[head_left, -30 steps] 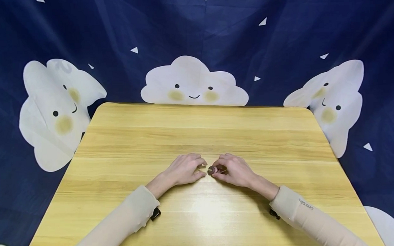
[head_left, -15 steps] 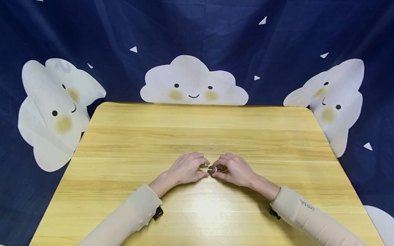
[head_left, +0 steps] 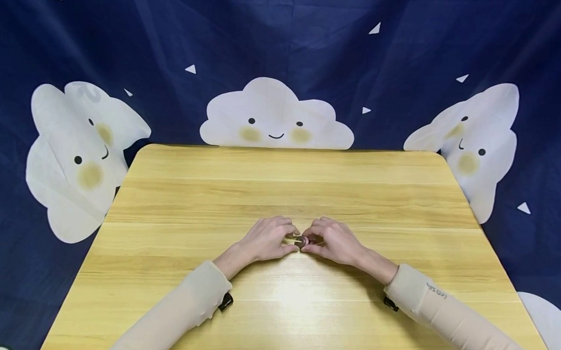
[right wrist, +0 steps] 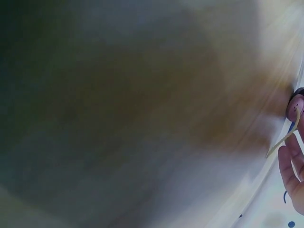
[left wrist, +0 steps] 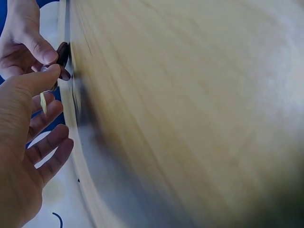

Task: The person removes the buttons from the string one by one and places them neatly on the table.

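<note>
Left hand (head_left: pixel 270 239) has slid in beside the dark button (head_left: pixel 300 242), fingertips right at its rim; gripping or not, can't tell! Right hand (head_left: pixel 336 243) pinches the pink button (right wrist: pixel 294 108) against it, cord (right wrist: pixel 283 140) poking out both sides. Buttons sit between the hands, well in from the surface's (head_left: pixel 285 185) far edge.

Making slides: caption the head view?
Left hand and right hand meet at a small dark disc over a wooden table.
</note>
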The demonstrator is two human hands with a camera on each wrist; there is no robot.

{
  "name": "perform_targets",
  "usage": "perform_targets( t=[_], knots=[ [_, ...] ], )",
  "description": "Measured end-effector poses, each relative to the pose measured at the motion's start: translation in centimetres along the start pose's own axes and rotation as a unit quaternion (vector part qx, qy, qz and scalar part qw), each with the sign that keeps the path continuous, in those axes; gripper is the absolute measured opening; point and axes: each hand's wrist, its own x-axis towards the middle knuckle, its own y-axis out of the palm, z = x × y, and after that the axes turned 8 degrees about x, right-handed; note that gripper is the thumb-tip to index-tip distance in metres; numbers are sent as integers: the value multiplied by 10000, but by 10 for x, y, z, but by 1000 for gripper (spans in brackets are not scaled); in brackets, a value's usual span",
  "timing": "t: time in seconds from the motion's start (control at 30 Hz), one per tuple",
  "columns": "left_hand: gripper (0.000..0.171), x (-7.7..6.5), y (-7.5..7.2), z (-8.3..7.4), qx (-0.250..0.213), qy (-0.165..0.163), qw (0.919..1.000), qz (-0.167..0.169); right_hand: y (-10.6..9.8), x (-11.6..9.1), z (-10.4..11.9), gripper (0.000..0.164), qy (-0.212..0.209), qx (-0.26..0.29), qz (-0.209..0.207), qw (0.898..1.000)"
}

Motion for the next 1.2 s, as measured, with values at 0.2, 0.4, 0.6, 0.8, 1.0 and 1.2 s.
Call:
perform_targets(
  t=[0.2,0.4,0.6,0.8,1.0,1.2],
  knots=[
    [31,1,1,1,-13,111,9999,-32,0,1,1,28,-41,10,4,10000],
    [28,1,1,1,-39,166,9999,-30,1,1,1,26,-61,1,9,10000],
    [26,1,0,0,-48,203,9998,9,1,1,0,27,-76,-11,37,10000],
    [25,1,-1,0,10,234,9997,8,1,1,0,27,-82,7,52,10000],
    [24,0,0,1,23,275,9996,-13,1,1,1,27,-99,44,54,9999],
    [25,-1,0,1,48,277,9996,-25,2,1,1,27,-99,86,73,9999]
  ],
)
